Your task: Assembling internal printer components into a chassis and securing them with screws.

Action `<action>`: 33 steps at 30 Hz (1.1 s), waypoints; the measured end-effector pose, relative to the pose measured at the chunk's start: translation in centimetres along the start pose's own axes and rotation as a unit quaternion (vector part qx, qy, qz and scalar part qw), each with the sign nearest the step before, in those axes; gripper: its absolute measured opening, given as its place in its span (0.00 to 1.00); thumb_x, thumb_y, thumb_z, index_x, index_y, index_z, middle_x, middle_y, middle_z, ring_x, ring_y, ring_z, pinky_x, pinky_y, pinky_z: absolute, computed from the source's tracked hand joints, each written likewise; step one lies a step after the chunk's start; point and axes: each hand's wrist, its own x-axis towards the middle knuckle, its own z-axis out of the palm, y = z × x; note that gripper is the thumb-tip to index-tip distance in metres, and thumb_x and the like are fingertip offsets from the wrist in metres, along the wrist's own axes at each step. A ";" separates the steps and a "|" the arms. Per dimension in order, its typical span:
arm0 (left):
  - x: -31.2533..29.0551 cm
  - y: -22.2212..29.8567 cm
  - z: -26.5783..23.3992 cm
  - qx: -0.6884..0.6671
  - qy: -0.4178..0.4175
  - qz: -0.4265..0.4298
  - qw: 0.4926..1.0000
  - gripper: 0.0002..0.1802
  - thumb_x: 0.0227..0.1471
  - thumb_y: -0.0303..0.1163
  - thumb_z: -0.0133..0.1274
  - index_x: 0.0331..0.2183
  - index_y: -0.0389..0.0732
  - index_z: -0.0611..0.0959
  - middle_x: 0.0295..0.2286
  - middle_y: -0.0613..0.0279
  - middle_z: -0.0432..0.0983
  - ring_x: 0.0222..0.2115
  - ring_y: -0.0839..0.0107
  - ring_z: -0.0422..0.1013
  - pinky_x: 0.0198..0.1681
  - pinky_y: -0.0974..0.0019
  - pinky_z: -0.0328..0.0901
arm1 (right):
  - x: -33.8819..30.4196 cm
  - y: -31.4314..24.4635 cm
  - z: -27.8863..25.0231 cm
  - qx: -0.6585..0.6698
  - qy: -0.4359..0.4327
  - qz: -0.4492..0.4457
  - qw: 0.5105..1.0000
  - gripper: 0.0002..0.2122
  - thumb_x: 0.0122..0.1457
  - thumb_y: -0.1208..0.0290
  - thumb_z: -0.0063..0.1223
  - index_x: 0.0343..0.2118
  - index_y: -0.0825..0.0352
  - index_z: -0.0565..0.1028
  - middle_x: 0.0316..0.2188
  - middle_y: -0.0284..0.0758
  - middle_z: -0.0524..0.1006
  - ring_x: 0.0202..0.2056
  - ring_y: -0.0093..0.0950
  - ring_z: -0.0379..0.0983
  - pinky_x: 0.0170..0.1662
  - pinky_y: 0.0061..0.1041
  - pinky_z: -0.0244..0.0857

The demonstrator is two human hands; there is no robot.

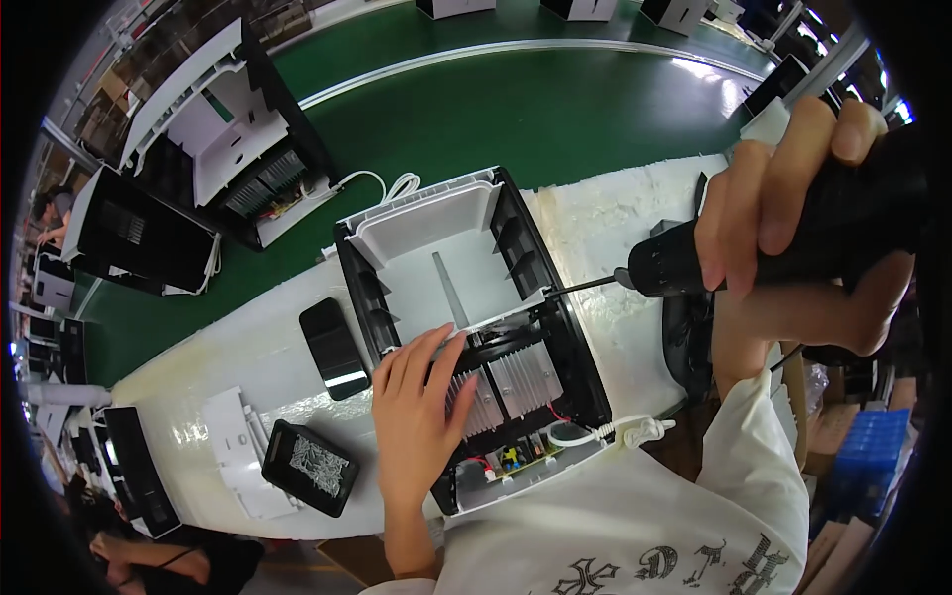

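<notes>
In front of me lies an opened black-and-white appliance housing, with finned metal heat sinks and a small circuit board with wires exposed. My left hand rests on its left side, fingers stretched out over the inner edge and the near heat sink. My right hand is wrapped round a black electric screwdriver, held level from the right. The driver's long bit reaches to the housing's right wall by the white divider. Whether a screw sits at its tip is too small to tell.
Left of the housing are a black rectangular piece, a black tray of screws and white plastic panels. More housings stand on the green conveyor beyond. A knotted white cord hangs at the near right corner.
</notes>
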 end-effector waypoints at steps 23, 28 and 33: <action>0.1 0.1 0.5 -0.002 -0.014 -0.050 0.999 0.23 0.46 0.29 0.56 0.47 0.41 0.80 0.47 0.61 0.74 0.48 0.60 0.69 0.54 0.57 0.57 | -5.6 5.9 4.1 -0.051 0.177 0.281 0.942 0.30 0.52 0.46 0.63 0.39 0.63 0.56 0.22 0.35 0.67 0.15 0.25 0.65 0.18 0.25 0.64; 0.3 0.3 0.6 0.018 -0.023 -0.051 0.998 0.23 0.47 0.30 0.55 0.48 0.40 0.80 0.47 0.59 0.74 0.48 0.60 0.69 0.53 0.57 0.57 | -6.7 6.8 4.3 -0.020 0.205 0.274 0.939 0.31 0.50 0.44 0.64 0.38 0.63 0.57 0.21 0.34 0.67 0.15 0.24 0.65 0.17 0.23 0.63; 0.8 0.5 0.7 0.035 -0.032 -0.051 0.998 0.23 0.47 0.31 0.56 0.48 0.39 0.79 0.48 0.59 0.73 0.48 0.60 0.69 0.53 0.57 0.57 | -6.9 8.0 4.3 -0.003 0.230 0.256 0.939 0.27 0.48 0.48 0.64 0.34 0.65 0.61 0.18 0.33 0.68 0.14 0.23 0.65 0.17 0.22 0.61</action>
